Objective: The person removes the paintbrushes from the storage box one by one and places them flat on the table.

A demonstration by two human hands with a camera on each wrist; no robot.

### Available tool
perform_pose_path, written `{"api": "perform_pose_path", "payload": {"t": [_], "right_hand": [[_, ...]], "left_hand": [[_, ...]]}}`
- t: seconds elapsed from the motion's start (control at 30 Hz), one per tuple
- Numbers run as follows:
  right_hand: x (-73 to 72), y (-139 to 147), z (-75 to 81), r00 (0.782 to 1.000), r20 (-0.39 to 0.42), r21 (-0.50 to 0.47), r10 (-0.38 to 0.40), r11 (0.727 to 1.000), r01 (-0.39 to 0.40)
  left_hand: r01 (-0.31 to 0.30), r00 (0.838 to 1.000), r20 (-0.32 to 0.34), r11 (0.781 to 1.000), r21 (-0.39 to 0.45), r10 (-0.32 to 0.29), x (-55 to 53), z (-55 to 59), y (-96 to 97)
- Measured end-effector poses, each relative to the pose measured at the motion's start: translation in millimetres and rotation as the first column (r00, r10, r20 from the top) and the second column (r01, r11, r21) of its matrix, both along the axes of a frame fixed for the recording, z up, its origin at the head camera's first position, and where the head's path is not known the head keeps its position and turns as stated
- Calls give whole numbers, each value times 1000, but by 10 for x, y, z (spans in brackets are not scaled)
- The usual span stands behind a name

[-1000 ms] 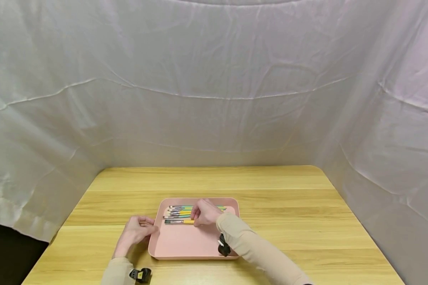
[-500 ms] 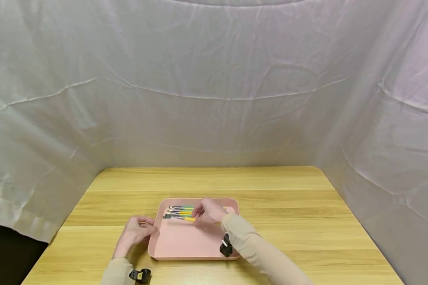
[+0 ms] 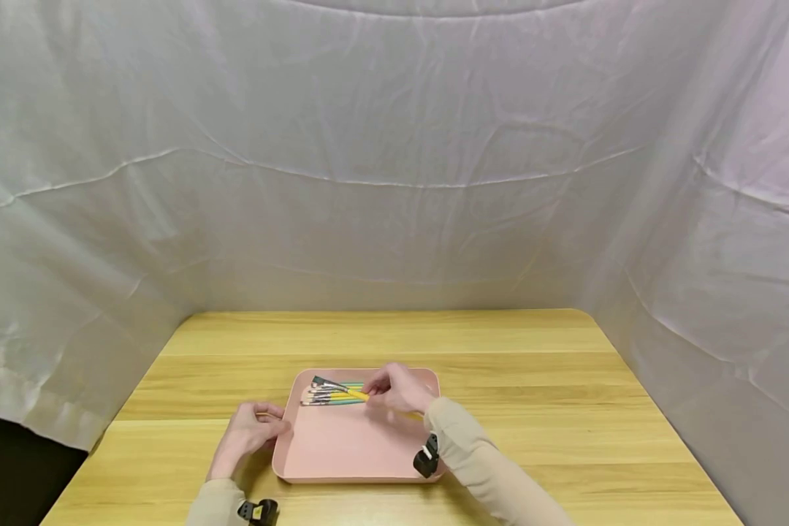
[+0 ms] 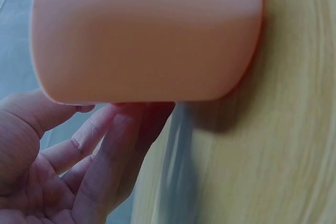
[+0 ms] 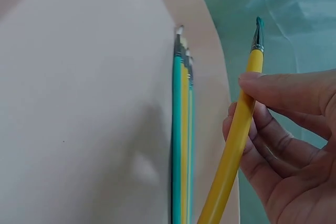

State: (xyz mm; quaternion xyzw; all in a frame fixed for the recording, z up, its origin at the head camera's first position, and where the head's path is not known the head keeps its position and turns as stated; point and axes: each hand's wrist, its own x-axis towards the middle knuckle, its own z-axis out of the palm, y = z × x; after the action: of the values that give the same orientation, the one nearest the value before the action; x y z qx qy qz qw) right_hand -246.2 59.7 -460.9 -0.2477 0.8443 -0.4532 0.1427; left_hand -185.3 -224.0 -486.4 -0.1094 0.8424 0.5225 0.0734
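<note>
My right hand (image 3: 399, 389) pinches a paintbrush (image 5: 235, 129) with a yellow handle and a dark, teal-looking flat tip. It is held above the pink tray (image 3: 342, 446), its tip pointing to the far left over the other brushes. Several slim paintbrushes (image 5: 181, 129) with teal and yellow handles lie side by side inside, along the tray's far wall. At the tray's left end, my left hand (image 3: 248, 429) grips the wall, thumb at the rim and fingers (image 4: 118, 135) against the outside. Part of the brush handles is hidden behind my right hand.
The tray stands on a light wooden table (image 3: 532, 409). Grey cloth (image 3: 394, 241) hangs behind it and along both sides. A small black camera sits on each wrist, the right one (image 3: 427, 456) over the tray's near right corner.
The yellow-handled brush lay level in front of the row; my right hand has lifted it, tilted its tip away and shifted slightly right. My left hand stays at the tray.
</note>
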Motion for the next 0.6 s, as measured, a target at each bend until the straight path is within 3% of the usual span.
{"api": "perform_pose_path", "payload": {"t": [0.23, 0.43, 0.6], "right_hand": [[50, 98, 33, 998, -3, -79, -59, 995, 58], [89, 174, 46, 980, 66, -110, -188, 975, 194], [107, 251, 37, 982, 83, -213, -168, 960, 183]], "left_hand": [[-6, 1000, 0, 1000, 10, 6, 1, 4, 4], [0, 1000, -1, 1000, 4, 0, 3, 8, -1], [1, 1000, -4, 1000, 2, -1, -3, 5, 0]]}}
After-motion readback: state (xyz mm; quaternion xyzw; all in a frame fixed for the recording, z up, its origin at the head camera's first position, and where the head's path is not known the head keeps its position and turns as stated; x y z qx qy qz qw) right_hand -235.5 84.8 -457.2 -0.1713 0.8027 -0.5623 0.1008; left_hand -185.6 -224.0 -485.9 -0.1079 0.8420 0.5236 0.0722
